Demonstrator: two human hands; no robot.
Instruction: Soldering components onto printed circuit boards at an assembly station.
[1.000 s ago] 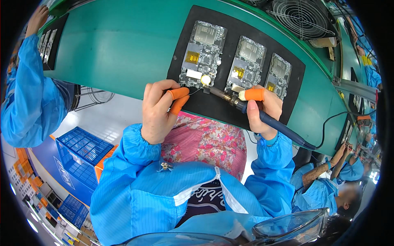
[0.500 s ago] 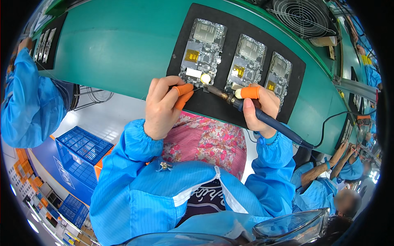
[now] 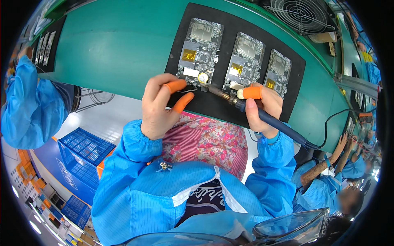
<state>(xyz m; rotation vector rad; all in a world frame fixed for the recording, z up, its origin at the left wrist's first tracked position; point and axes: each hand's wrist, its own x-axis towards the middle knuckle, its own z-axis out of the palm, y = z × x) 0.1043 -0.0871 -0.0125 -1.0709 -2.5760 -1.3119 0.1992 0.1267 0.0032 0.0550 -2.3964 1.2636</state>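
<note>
My right hand [image 3: 264,108] grips a soldering iron [image 3: 285,128] with a dark blue handle, a finger cot on one fingertip. Its tip meets the lower edge of the left circuit board [image 3: 200,55], beside a round yellowish part [image 3: 203,78]. My left hand [image 3: 158,104], with orange finger cots on thumb and forefinger, is just left of that spot. Those two fingers are spread apart. A thin curved wire [image 3: 189,90], which looks like solder, shows between them; no fingertip pinches it. The middle circuit board [image 3: 244,57] and right circuit board [image 3: 279,67] lie alongside.
The boards rest on a black mat [image 3: 225,24] on the green bench [image 3: 115,45]. A fan [image 3: 301,16] stands at the far right. The iron's cord [image 3: 328,125] runs off rightward. Blue baskets [image 3: 84,147] stand lower left. Co-workers sit at both sides.
My left thumb and forefinger have parted, and the wire shows between them. The iron stays at the left board's lower edge. The mat and boards appear slightly shifted left.
</note>
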